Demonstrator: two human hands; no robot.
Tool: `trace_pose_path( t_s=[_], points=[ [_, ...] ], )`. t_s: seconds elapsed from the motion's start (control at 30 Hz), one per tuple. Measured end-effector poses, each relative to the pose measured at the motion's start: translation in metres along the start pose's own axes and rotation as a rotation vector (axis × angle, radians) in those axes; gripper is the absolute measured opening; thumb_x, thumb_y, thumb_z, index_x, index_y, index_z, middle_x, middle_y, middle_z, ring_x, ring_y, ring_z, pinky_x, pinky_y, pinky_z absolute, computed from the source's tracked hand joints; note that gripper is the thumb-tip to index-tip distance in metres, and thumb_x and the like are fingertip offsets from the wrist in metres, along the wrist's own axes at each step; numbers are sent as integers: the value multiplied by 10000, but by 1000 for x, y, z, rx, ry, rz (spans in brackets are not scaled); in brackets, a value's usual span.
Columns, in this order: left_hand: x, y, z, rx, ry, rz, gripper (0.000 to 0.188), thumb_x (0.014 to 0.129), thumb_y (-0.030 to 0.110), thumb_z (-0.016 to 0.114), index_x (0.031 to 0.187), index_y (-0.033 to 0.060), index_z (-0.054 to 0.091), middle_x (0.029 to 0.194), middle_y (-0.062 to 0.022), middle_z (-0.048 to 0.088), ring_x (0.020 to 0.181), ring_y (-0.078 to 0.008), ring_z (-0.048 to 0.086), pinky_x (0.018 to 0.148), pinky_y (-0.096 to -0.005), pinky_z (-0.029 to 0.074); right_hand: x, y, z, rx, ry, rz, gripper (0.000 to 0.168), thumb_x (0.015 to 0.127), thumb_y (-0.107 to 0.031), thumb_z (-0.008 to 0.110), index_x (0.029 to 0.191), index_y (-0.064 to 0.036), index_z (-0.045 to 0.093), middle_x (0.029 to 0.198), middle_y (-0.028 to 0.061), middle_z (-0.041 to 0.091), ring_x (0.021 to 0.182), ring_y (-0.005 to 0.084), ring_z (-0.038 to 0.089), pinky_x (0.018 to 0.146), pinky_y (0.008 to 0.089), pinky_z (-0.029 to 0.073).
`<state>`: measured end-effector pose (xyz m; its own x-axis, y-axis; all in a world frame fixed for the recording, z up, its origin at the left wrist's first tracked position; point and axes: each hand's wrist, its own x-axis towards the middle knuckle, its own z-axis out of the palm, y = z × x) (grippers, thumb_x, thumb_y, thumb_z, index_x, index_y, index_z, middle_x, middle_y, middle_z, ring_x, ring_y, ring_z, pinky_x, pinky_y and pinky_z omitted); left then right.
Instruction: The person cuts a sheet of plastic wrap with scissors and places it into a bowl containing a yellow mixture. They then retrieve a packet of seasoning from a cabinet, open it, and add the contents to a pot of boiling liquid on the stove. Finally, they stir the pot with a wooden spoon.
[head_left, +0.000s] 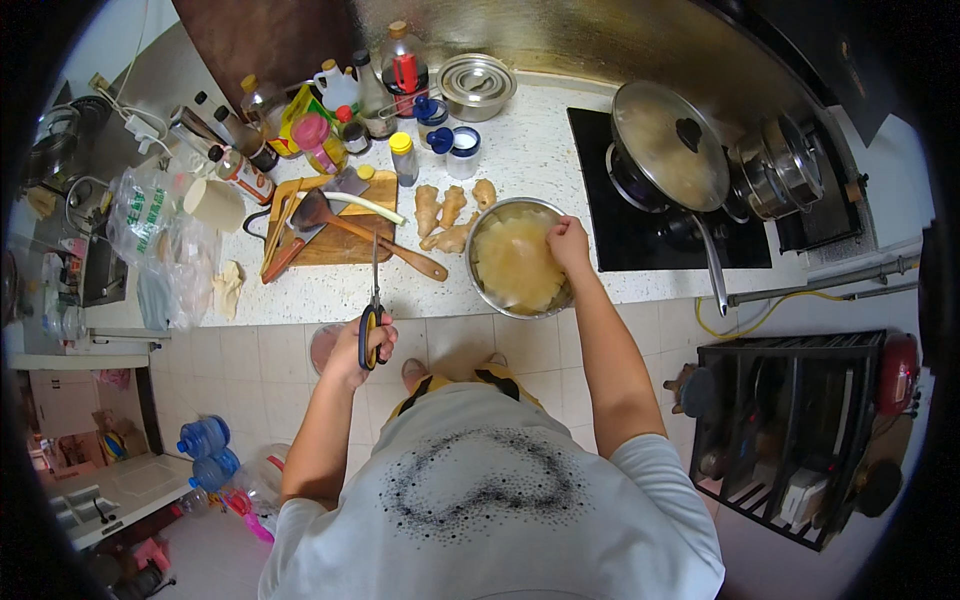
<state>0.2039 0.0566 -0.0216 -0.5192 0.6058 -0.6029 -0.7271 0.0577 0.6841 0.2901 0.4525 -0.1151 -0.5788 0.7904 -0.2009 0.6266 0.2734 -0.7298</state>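
Observation:
My left hand (364, 346) holds scissors (373, 319) with black and yellow handles, blades pointing away from me in front of the counter edge. My right hand (568, 244) reaches over the right rim of a round metal bowl (480, 289). Its curled fingers pinch the edge of a pale yellow, sheet-like food (514, 251) that fills the bowl; the fingertips are partly hidden. Left of the bowl lie several ginger pieces (450, 236). A wooden cutting board (360, 221) bears a spatula (375, 238), a wooden-handled knife (283, 261), chopsticks (279, 225) and a scallion stalk (360, 201).
On the right, a lidded pan (667, 150) sits on a black cooktop (637, 251), its handle (712, 262) jutting past the counter edge. Bottles and jars (360, 97) crowd the back. Plastic bags (169, 240) lie at left. A black rack (787, 435) stands at lower right.

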Motion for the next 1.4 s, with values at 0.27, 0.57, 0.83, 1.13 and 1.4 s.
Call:
trace_pose_path(
  t_s=[0.27,0.57,0.83,1.13,1.4],
  points=[
    [-4,-17,-23,-47,3,70,214,775,17,570,977,14,498,731,-80,560,524,-125,481,474,-231,379,-95,-62,7,-704,61,-751,742,768,-531,595,1395,-225,342,1480,123,203,1354,368,156,1070,579,102],
    [-28,-6,-57,-28,213,113,145,805,42,570,940,24,519,732,-57,567,526,-104,480,465,-225,378,-87,-35,24,-793,-209,-417,772,813,-639,455,1436,-238,238,1509,146,94,1382,371,62,1080,558,47],
    [-13,-12,-132,364,569,292,216,830,235,657,772,45,572,605,-6,552,490,-93,497,449,-235,389,-78,-28,29,-732,-225,-435,768,811,-572,523,1438,-237,232,1514,140,78,1383,374,51,1081,550,52],
    [16,68,-258,1257,1144,208,356,763,296,664,914,-19,596,861,-214,639,846,-353,627,730,-419,497,-82,-34,12,-672,-217,-535,718,787,-438,619,1397,-174,345,1501,160,127,1374,370,112,1104,479,96],
    [60,77,-287,1309,1137,153,419,738,274,716,1018,-5,577,982,-200,629,919,-345,615,782,-418,496,-94,-38,-8,-516,-140,-635,529,698,85,552,1194,-98,573,1393,188,364,1277,352,362,1065,386,297]
  ],
)
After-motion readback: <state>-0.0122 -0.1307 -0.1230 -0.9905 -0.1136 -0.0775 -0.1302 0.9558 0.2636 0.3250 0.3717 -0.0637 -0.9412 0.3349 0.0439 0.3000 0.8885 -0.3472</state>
